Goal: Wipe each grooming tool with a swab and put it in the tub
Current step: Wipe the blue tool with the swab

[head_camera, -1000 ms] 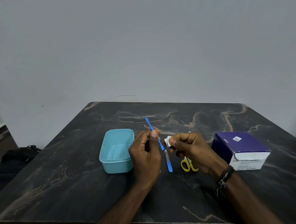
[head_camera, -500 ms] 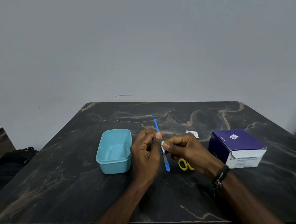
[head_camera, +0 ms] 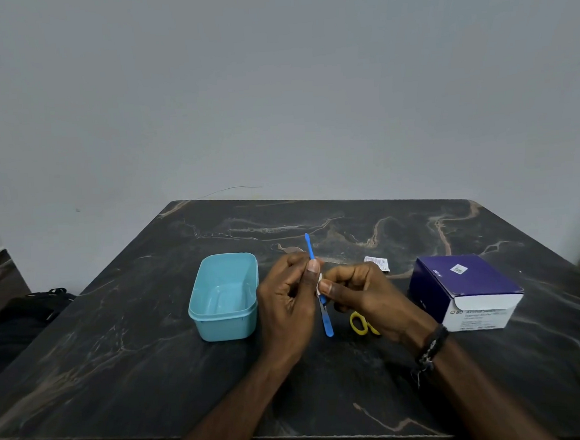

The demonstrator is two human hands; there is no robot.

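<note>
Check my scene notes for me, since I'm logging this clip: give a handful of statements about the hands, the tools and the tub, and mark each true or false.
1. The left hand holds the thin blue tool upright. True.
2. The right hand pinches a small white swab against that tool. True.
3. The light blue tub already has a tool in it. False: nothing shows inside it.
4. The yellow-handled scissors are in the right hand's grip. False: they lie on the table, partly hidden behind that hand.
5. The purple box stands left of the tub. False: it stands at the right, beyond the right hand.
</note>
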